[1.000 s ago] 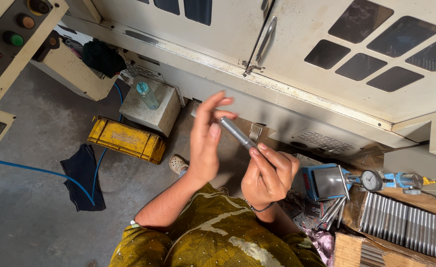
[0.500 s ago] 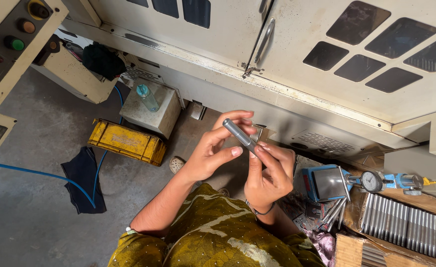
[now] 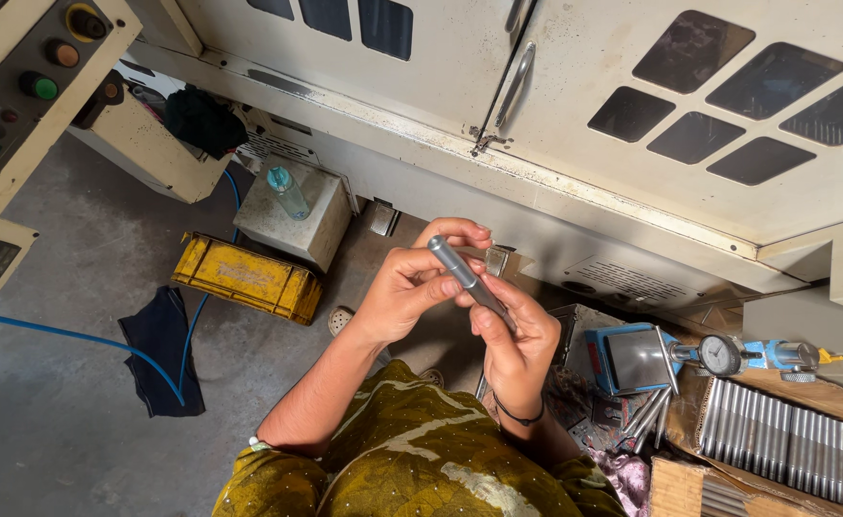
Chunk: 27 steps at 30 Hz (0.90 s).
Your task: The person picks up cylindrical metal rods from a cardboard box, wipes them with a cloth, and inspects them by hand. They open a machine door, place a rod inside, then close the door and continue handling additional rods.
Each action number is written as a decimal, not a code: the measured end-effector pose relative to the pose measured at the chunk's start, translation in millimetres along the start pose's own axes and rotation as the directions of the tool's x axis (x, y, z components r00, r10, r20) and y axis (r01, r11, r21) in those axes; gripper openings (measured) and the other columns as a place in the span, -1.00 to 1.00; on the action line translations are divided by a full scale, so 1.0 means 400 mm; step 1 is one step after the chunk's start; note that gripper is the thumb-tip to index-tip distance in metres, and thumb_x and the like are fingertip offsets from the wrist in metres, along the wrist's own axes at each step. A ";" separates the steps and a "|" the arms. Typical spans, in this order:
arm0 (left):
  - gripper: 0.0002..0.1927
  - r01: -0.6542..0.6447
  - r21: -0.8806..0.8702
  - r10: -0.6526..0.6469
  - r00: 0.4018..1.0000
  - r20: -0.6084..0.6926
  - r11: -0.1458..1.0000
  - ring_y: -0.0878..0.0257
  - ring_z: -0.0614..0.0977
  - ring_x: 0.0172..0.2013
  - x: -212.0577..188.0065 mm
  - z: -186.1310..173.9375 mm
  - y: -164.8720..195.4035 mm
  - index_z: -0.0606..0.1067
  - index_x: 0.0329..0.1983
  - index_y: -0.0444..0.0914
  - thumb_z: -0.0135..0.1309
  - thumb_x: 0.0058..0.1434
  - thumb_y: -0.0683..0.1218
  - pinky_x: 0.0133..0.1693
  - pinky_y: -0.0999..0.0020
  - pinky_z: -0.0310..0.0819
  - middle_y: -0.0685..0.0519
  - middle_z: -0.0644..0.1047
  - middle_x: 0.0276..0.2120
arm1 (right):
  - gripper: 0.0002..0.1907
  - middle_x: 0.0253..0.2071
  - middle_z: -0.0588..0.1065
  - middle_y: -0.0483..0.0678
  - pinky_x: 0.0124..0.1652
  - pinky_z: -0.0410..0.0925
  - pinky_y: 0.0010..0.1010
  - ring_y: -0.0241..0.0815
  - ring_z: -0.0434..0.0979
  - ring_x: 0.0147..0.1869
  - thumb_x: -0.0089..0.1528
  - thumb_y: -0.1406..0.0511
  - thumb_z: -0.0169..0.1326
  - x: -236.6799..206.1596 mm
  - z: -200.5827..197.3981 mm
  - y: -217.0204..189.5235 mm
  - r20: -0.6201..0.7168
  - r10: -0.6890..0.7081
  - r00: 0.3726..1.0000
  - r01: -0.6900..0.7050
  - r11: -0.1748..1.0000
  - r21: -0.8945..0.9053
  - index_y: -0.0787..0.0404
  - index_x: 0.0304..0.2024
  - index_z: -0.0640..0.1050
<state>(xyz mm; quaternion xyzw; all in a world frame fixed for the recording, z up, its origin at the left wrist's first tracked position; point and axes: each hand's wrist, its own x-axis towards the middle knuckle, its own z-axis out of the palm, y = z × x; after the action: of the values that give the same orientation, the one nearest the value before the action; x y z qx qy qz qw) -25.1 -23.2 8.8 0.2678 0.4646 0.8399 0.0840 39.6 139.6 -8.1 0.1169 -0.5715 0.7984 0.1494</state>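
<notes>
A grey metal rod (image 3: 462,272) is tilted between both hands at chest height. My left hand (image 3: 412,282) pinches its upper end with thumb and fingertips. My right hand (image 3: 517,335) wraps the lower end, hiding that part. Below my arms shows a yellow patterned garment. A box of similar grey rods (image 3: 785,440) lies at the lower right, near my right elbow.
A cream machine cabinet (image 3: 575,124) with a door handle fills the top. A control panel (image 3: 20,86) stands at the left. On the floor are a yellow crate (image 3: 244,278), a dark cloth (image 3: 163,345), a blue hose and a grey box with a bottle (image 3: 288,191). A dial gauge (image 3: 723,354) and blue stand sit at right.
My left hand went from open fingers beside the rod to pinching its upper end. The rod and both hands have drifted slightly right and down.
</notes>
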 end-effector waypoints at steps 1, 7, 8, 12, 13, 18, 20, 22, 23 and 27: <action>-0.78 -0.008 -0.001 0.008 1.000 -0.002 1.000 0.07 0.47 0.32 0.000 -0.001 -0.001 0.63 -0.03 -0.30 0.20 0.35 -0.10 0.29 0.12 0.48 -0.08 0.41 0.28 | -0.66 -0.15 0.56 0.15 -0.18 0.37 -0.51 -0.28 0.51 -0.17 0.38 0.45 0.07 0.001 -0.004 0.002 0.057 -0.008 0.998 0.003 0.997 0.080 0.48 0.20 0.49; -0.80 -0.055 0.049 0.054 0.998 0.019 0.997 0.10 0.49 0.30 -0.008 -0.002 -0.005 0.63 0.01 -0.27 0.21 0.36 -0.13 0.33 0.18 0.45 -0.08 0.44 0.26 | -0.59 -0.27 0.54 0.22 -0.29 0.28 -0.48 -0.27 0.38 -0.32 0.48 0.30 -0.05 -0.002 -0.016 -0.006 0.178 0.101 0.979 -0.143 0.960 0.242 0.53 0.23 0.45; -0.80 -0.053 0.039 0.053 0.998 0.019 0.998 0.10 0.50 0.30 -0.008 -0.002 -0.005 0.63 0.01 -0.28 0.21 0.36 -0.13 0.33 0.18 0.45 -0.07 0.44 0.25 | -0.58 -0.29 0.53 0.22 -0.30 0.27 -0.48 -0.28 0.36 -0.34 0.48 0.28 -0.06 -0.003 -0.017 -0.008 0.188 0.125 0.974 -0.171 0.952 0.253 0.54 0.23 0.46; -0.82 -0.036 0.039 0.036 0.999 0.018 0.999 0.10 0.51 0.27 -0.012 -0.002 0.001 0.63 -0.01 -0.30 0.20 0.37 -0.15 0.32 0.17 0.45 -0.07 0.45 0.24 | -0.57 -0.32 0.54 0.22 -0.34 0.26 -0.47 -0.28 0.35 -0.40 0.48 0.26 -0.08 -0.002 -0.016 -0.013 0.209 0.173 0.962 -0.237 0.913 0.332 0.55 0.20 0.44; -0.83 -0.035 0.056 0.034 0.999 0.012 0.998 0.10 0.51 0.26 -0.014 -0.001 0.004 0.63 -0.02 -0.31 0.20 0.37 -0.16 0.32 0.17 0.46 -0.07 0.45 0.23 | -0.57 -0.32 0.54 0.22 -0.35 0.26 -0.47 -0.28 0.35 -0.41 0.48 0.26 -0.08 -0.002 -0.017 -0.014 0.213 0.189 0.959 -0.253 0.906 0.338 0.56 0.20 0.44; -0.84 -0.095 0.233 0.099 0.995 -0.004 0.968 0.11 0.53 0.25 -0.022 0.007 0.031 0.63 -0.04 -0.33 0.21 0.34 -0.21 0.28 0.18 0.48 -0.06 0.47 0.17 | -0.57 -0.34 0.53 0.18 -0.34 0.26 -0.46 -0.29 0.34 -0.40 0.48 0.27 -0.09 -0.006 -0.015 -0.017 0.201 0.201 0.959 -0.259 0.909 0.327 0.57 0.19 0.44; -0.83 -0.132 0.331 0.140 0.990 0.000 0.934 0.12 0.54 0.24 -0.025 0.012 0.044 0.63 -0.05 -0.33 0.22 0.31 -0.21 0.28 0.17 0.48 -0.06 0.50 0.15 | -0.58 -0.34 0.52 0.17 -0.32 0.25 -0.46 -0.30 0.34 -0.38 0.48 0.28 -0.09 -0.009 -0.014 -0.016 0.182 0.203 0.962 -0.252 0.917 0.310 0.56 0.19 0.44; -0.82 -0.150 0.372 0.157 0.988 0.012 0.916 0.12 0.54 0.24 -0.028 0.015 0.056 0.63 -0.05 -0.33 0.21 0.29 -0.21 0.29 0.16 0.46 -0.06 0.52 0.13 | -0.59 -0.33 0.51 0.15 -0.30 0.25 -0.46 -0.30 0.35 -0.35 0.47 0.29 -0.09 -0.014 -0.012 -0.014 0.194 0.189 0.963 -0.243 0.917 0.317 0.55 0.20 0.45; -0.81 -0.150 0.365 0.153 0.988 0.021 0.919 0.11 0.54 0.25 -0.029 0.017 0.061 0.62 -0.06 -0.33 0.20 0.28 -0.21 0.31 0.15 0.44 -0.06 0.52 0.13 | -0.60 -0.32 0.51 0.15 -0.30 0.25 -0.46 -0.30 0.35 -0.33 0.47 0.30 -0.08 -0.016 -0.012 -0.012 0.200 0.181 0.963 -0.239 0.917 0.320 0.55 0.20 0.45; -0.78 -0.105 0.274 0.098 0.994 0.039 0.956 0.10 0.52 0.24 -0.037 0.025 0.067 0.60 -0.03 -0.35 0.16 0.27 -0.20 0.33 0.13 0.39 -0.07 0.52 0.14 | -0.63 -0.31 0.51 0.15 -0.29 0.26 -0.45 -0.24 0.39 -0.29 0.45 0.33 -0.05 -0.024 -0.014 -0.002 0.190 0.148 0.971 -0.207 0.916 0.345 0.49 0.21 0.46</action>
<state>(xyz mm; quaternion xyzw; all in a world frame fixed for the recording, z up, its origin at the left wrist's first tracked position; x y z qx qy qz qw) -4.4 -36.6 29.6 0.3106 0.5616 0.7668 0.0085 48.9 143.9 -12.6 0.1538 -0.4330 0.8882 0.0057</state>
